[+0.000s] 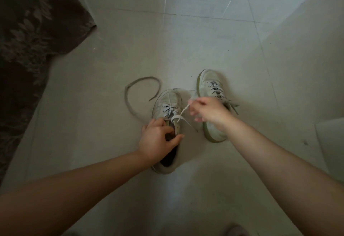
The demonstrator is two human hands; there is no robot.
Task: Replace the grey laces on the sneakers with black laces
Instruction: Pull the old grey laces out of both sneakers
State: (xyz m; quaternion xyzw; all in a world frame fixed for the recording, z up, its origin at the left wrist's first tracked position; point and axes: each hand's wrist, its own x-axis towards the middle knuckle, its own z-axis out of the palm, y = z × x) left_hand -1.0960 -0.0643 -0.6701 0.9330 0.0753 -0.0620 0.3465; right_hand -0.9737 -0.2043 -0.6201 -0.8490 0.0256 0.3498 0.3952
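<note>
Two pale sneakers stand on the tiled floor, toes pointing away from me. My left hand (159, 139) grips the tongue and collar of the left sneaker (168, 103). My right hand (206, 110) pinches the free end of that shoe's pale grey lace (177, 118) and holds it taut up and to the right. The lace still crosses the eyelets nearer the toe. The right sneaker (210, 85) is laced, and my right hand and wrist hide its middle. A loose lace (130, 103) lies curled on the floor to the left of the shoes.
A dark patterned fabric (28, 36) covers the floor at the far left. A pale flat object (330, 142) sits at the right edge. Light grey floor tiles (186, 46) stretch beyond the shoes.
</note>
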